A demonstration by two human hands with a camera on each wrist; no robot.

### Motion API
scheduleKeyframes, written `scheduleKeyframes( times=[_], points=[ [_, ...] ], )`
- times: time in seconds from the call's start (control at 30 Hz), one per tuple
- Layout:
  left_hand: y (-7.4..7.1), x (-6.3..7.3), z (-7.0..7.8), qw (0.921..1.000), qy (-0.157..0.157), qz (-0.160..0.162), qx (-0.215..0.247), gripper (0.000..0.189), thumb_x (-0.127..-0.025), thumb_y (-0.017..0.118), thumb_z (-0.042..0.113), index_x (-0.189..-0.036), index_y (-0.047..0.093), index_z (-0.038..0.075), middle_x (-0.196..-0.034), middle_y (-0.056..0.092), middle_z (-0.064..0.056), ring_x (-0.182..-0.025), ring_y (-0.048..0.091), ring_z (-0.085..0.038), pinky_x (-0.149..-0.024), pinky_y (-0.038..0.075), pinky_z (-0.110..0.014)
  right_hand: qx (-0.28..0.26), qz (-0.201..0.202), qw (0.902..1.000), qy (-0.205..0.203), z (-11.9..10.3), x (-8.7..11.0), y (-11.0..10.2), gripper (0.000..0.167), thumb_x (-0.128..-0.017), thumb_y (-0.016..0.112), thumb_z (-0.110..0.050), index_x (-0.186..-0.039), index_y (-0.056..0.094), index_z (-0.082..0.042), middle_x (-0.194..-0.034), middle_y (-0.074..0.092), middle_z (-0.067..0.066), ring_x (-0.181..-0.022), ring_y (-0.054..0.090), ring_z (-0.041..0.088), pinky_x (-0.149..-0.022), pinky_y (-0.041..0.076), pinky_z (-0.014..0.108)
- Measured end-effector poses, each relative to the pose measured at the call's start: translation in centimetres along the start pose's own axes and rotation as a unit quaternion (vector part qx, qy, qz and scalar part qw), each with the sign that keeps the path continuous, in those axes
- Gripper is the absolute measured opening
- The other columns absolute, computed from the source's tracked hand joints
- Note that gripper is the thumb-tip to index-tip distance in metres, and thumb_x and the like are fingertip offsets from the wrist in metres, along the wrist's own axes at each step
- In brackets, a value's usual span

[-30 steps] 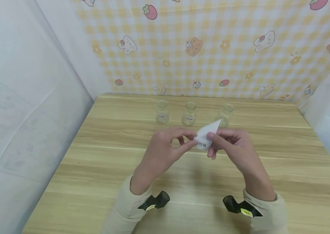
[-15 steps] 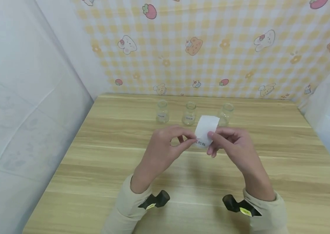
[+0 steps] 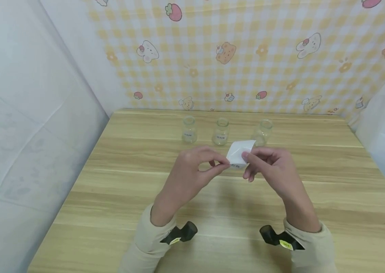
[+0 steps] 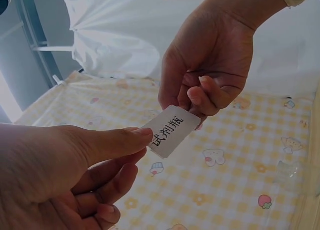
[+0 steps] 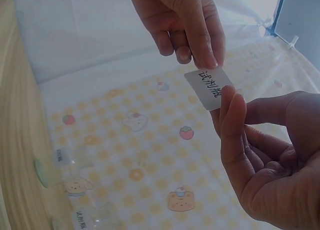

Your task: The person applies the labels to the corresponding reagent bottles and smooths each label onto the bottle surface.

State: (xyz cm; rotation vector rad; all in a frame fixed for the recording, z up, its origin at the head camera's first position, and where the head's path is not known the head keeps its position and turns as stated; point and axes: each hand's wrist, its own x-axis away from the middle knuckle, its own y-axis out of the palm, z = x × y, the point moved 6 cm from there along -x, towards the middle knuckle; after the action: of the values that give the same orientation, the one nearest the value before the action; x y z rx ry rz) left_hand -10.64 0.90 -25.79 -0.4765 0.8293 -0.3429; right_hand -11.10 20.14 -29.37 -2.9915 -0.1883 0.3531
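Note:
Between the two hands, over the middle of the table, is a small white sticky label (image 4: 172, 132) with black handwritten-looking characters. In the head view a white paper piece (image 3: 238, 151) rises above the line of print and bends away. My left hand (image 3: 192, 172) pinches the label's left edge between thumb and index finger. At the other side, my right hand (image 3: 276, 170) pinches the paper with its thumb on top, the other fingers curled below. The right wrist view shows the label's printed face (image 5: 206, 84), its ends covered by fingertips.
Three clear glass jars stand in a row behind the hands: a left jar (image 3: 189, 131) and a middle jar (image 3: 221, 132), both with printed labels, and a right jar (image 3: 264, 131), partly overlapped by the paper. A yellow checked cloth (image 3: 192, 57) hangs behind the wooden table (image 3: 117, 189).
The white paper went from a curled, pointed shape to standing flatter, then tipped lower; less of the print shows in the head view. Both hands stay nearly in place.

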Motion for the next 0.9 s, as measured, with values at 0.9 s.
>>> scheduleKeyframes(
  times=[0.9],
  points=[
    [-0.12,0.1,0.1,0.9996,-0.024,0.015,0.001,0.009,-0.091,0.08,0.007,-0.099,0.077,0.008,-0.086,0.074,0.002,-0.077,0.061,-0.006,-0.067,0.046,-0.023,0.042,0.009,0.9988,0.024,0.27,-0.21,-0.1,0.021,-0.102,0.066,-0.008,-0.092,0.07,0.01,-0.067,0.067,0.01,-0.054,0.065,0.022,-0.054,0.056,0.03]
  ],
)
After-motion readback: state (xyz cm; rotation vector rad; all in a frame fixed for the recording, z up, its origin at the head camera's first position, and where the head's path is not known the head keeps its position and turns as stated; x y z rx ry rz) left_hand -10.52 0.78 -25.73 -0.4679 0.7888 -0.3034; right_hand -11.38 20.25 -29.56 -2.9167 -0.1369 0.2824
